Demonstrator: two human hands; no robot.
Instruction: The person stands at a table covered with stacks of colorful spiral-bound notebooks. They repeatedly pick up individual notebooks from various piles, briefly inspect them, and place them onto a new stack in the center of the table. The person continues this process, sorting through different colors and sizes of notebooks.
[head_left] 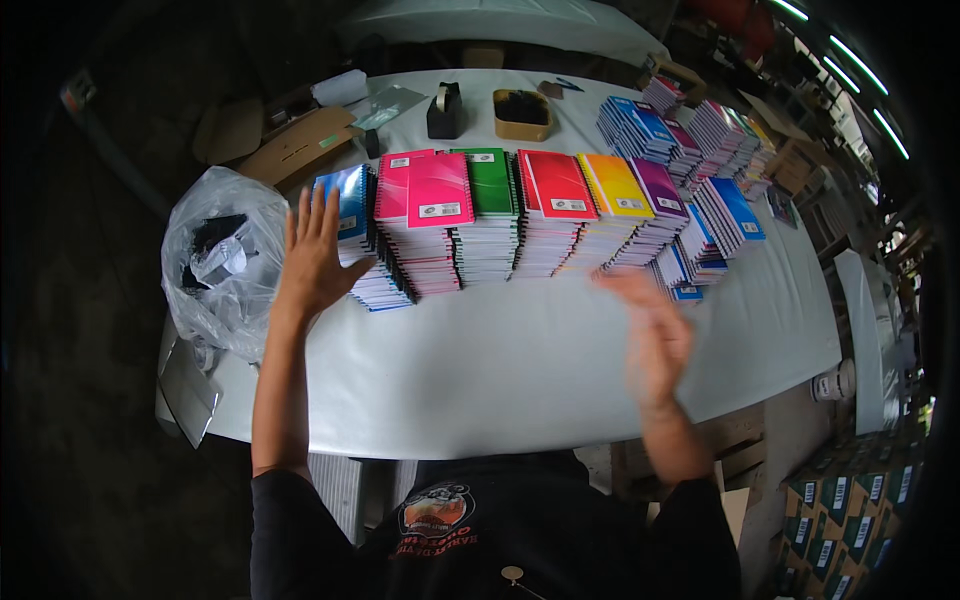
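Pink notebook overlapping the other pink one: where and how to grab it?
Probably pinch the near edge of the overlapping pink notebook, coming from the person's side. It lies flat, cover up, with that short edge facing the person; its right edge appears spiral-bound and sits against the green notebooks.

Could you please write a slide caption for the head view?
Open left hand and blurred right hand near stacked, multicoloured, spiral-bound notebooks on a white-covered table.
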